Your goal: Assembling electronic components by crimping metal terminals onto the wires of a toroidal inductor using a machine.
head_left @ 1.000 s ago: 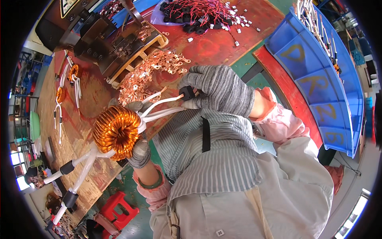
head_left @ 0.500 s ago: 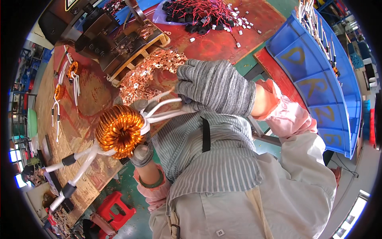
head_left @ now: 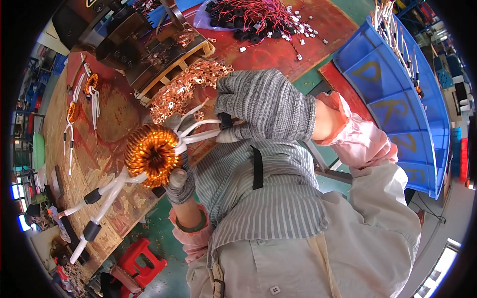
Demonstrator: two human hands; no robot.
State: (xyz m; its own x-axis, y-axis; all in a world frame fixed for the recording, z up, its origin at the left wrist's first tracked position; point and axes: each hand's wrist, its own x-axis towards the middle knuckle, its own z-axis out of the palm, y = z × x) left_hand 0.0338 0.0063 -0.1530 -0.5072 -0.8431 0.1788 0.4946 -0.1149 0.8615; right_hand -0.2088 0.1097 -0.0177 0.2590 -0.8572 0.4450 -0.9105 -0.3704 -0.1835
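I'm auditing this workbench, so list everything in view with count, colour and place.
Held coil: one, orange, centre left
Coil leads: several, white, on it
Tube pieces: at least three, black, lower left and centre
Bench: one, red and brown, left and top
Other coils: two, orange, bench left
Terminals: many, copper, heaped on bench
Machine: one, dark, upper left
Thin wires: many, red, top
Bin: at least one, blue, right
Stool: one, red, lower left
Background clutter: many, mixed, edges
Apron: one, striped grey, lower centre
Left hand: one, grey-gloved, at held coil
Right hand: one, grey-gloved, at centre tube piece
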